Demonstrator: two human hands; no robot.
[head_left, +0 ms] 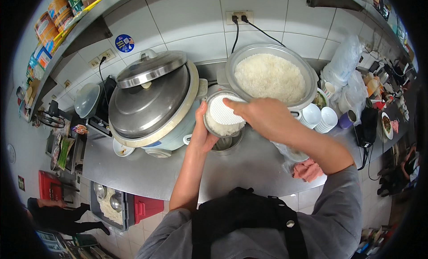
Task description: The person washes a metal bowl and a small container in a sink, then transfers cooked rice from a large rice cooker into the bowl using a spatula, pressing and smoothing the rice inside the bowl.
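Observation:
My left hand (201,135) holds a small round metal bowl (206,117) from its left side, tilted over the steel counter. Cooked white rice (230,129) fills it. In my right hand (264,117) is a white dimpled rice paddle (222,108), its flat blade lying against the rice, with the index finger extended along it. Just behind stands a large open pot (311,80) heaped with cooked rice (272,77). A metal container (230,147) sits under the bowl, partly hidden by it.
To the left, a big rice cooker (150,105) carries a second lid (153,67). Stacked white bowls (326,120), a purple cup (347,119) and a pink cloth (307,170) are on the right. A grey tub (127,205) of rice stands below; another person (57,215) is beyond.

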